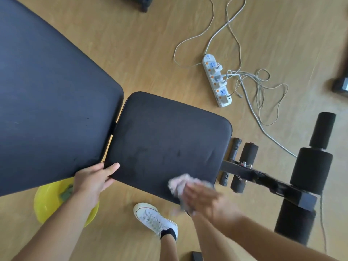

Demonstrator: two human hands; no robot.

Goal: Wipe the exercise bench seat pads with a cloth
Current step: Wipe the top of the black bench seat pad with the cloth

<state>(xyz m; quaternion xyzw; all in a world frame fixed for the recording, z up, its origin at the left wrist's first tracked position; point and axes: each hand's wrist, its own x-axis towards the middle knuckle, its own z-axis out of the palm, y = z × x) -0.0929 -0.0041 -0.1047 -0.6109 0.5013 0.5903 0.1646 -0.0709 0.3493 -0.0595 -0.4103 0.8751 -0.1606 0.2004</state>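
The black seat pad of the bench fills the middle of the view, and the longer black back pad lies to its left across a narrow gap. My right hand is blurred and presses a pale pink-white cloth onto the seat pad's near right edge. My left hand grips the seat pad's near left corner, thumb on top.
A yellow basin holding a green rag sits on the wooden floor under my left arm. My white sneaker stands below the seat. Black foam rollers and the frame extend right. A white power strip with loose cables lies beyond.
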